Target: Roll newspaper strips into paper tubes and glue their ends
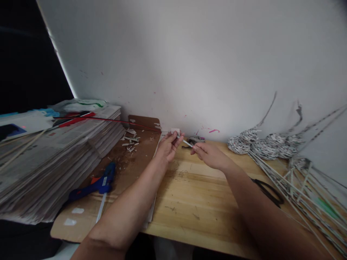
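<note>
One broad pale-wood table (pixel 189 209), apparently my work surface; one tall stack of grey newspapers (pixel 65 169), perhaps kept within reach; my left hand (pixel 166 147) and right hand (pixel 210 155), closed on opposite ends of one thin white stick (pixel 187 143) above the table's far side, likely for steadiness; one small pale square piece (pixel 175 130) at my left fingertips, its hold hidden; stick's tips covered by fingers, material unclear
</note>
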`<state>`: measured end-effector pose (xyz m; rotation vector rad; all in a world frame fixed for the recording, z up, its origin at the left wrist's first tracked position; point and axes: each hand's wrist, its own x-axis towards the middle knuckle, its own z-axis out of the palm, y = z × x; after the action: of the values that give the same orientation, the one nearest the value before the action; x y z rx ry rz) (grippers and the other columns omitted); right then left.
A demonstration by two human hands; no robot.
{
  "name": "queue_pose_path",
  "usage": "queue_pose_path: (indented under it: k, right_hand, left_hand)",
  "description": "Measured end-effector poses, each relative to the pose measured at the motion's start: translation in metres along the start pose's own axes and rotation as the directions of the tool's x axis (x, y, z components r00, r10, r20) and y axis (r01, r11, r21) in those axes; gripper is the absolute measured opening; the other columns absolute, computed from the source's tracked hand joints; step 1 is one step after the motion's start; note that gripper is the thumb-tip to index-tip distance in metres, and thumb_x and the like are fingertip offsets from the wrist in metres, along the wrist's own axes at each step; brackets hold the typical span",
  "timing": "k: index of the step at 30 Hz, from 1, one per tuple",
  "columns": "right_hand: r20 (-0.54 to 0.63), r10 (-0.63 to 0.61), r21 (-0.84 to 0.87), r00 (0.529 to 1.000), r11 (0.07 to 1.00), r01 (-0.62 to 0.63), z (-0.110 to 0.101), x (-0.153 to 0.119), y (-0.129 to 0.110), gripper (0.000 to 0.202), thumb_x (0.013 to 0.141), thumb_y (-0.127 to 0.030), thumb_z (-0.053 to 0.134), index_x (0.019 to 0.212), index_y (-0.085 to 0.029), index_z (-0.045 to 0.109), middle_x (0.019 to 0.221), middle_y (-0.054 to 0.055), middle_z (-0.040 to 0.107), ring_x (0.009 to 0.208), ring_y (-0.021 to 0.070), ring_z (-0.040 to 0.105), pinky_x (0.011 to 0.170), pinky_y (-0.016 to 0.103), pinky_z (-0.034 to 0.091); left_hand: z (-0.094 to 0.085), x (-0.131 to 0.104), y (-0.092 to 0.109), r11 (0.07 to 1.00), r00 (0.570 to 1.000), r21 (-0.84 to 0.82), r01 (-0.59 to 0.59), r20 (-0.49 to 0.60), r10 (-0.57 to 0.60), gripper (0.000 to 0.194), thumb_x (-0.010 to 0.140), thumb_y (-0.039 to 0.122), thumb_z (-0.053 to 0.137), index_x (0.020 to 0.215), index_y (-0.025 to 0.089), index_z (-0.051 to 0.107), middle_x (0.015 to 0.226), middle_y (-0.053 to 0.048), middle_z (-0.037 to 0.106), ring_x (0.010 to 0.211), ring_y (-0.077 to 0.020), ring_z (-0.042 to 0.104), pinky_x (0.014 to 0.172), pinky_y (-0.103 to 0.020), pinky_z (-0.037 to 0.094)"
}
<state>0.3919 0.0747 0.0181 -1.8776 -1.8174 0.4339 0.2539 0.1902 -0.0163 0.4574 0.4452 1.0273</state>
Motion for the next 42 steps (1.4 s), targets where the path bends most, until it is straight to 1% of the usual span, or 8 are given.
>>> queue_pose_path:
  k: [6,15,18,23,32,38,40,42]
  right_hand:
    - [-0.026,0.000,0.027,1.000,1.000,0.001,0.000,-0.001,-0.004,0.026,0.095,-0.035,0.045,0.084,-0.019,0.063,0.061,-0.001,0.056,0.054,0.0124,0.047,0.054,0.025,0.032]
    - [0.223,0.106,0.395,0.969,0.899,-0.189,-0.005,-0.003,-0.001,0.040,0.097,-0.046,0.035,0.092,-0.017,0.062,0.057,-0.002,0.051,0.048,0.0111,0.043,0.050,0.024,0.036]
    - [0.118,0.086,0.279,0.989,0.953,-0.116,-0.002,-0.001,0.001,0.034,0.095,-0.047,0.044,0.094,-0.018,0.062,0.063,-0.001,0.056,0.052,0.0119,0.045,0.051,0.024,0.034]
    - [-0.144,-0.142,-0.126,0.979,0.984,0.124,0.005,0.000,-0.002,0.031,0.096,-0.037,0.045,0.078,-0.018,0.062,0.067,0.002,0.059,0.063,0.0143,0.050,0.060,0.026,0.031]
    - [0.187,0.109,0.389,0.976,0.904,-0.176,-0.002,-0.002,-0.003,0.042,0.098,-0.047,0.034,0.098,-0.016,0.062,0.060,-0.002,0.049,0.050,0.0119,0.042,0.050,0.023,0.036]
    - [-0.186,-0.055,-0.100,0.981,0.994,0.037,0.011,-0.001,-0.007,0.031,0.097,-0.039,0.040,0.086,-0.018,0.061,0.075,0.006,0.059,0.069,0.0167,0.052,0.063,0.027,0.035]
    - [-0.157,-0.052,-0.020,0.986,0.999,0.050,0.014,-0.001,-0.007,0.035,0.097,-0.040,0.038,0.085,-0.018,0.061,0.070,0.004,0.055,0.065,0.0160,0.049,0.061,0.027,0.035]
    - [0.012,0.013,0.220,1.000,0.975,-0.015,0.013,-0.001,-0.006,0.041,0.098,-0.046,0.031,0.088,-0.019,0.059,0.058,-0.001,0.043,0.051,0.0134,0.039,0.053,0.026,0.033]
  left_hand:
    - [-0.002,0.001,0.002,0.999,0.998,-0.007,0.052,-0.022,-0.052,0.008,0.082,0.006,0.068,0.079,0.013,0.066,0.081,-0.003,0.072,0.074,-0.0139,0.073,0.064,-0.018,0.060]
    - [0.001,-0.003,0.003,0.999,0.997,-0.018,0.046,0.065,-0.045,0.008,0.084,0.009,0.067,0.076,0.011,0.067,0.076,-0.002,0.070,0.073,-0.0104,0.072,0.068,-0.015,0.059]
    - [0.000,-0.002,0.002,0.999,0.998,-0.023,0.024,0.066,-0.023,0.010,0.084,0.008,0.067,0.075,0.012,0.067,0.076,-0.003,0.071,0.074,-0.0111,0.072,0.068,-0.016,0.059]
    - [-0.002,0.001,0.002,0.999,1.000,-0.029,0.013,0.006,-0.013,0.008,0.084,0.010,0.068,0.076,0.012,0.067,0.078,-0.003,0.071,0.072,-0.0110,0.072,0.065,-0.016,0.060]
    - [0.005,-0.008,0.004,0.997,0.995,-0.056,0.058,0.082,-0.053,0.004,0.085,0.007,0.065,0.087,0.011,0.067,0.079,-0.003,0.071,0.077,-0.0105,0.072,0.073,-0.016,0.059]
    - [0.001,-0.003,0.001,0.996,0.998,-0.080,0.050,0.044,-0.046,0.011,0.091,0.012,0.058,0.084,0.013,0.065,0.075,-0.002,0.069,0.071,-0.0116,0.072,0.061,-0.016,0.058]
    - [0.001,-0.002,0.001,0.995,0.998,-0.096,0.040,0.050,-0.035,0.010,0.091,0.014,0.059,0.084,0.013,0.066,0.072,-0.001,0.067,0.067,-0.0103,0.070,0.057,-0.014,0.056]
    - [0.001,-0.003,0.001,0.994,0.997,-0.105,0.035,0.067,-0.028,0.009,0.090,0.015,0.061,0.083,0.013,0.066,0.070,0.000,0.066,0.064,-0.0087,0.069,0.053,-0.011,0.053]
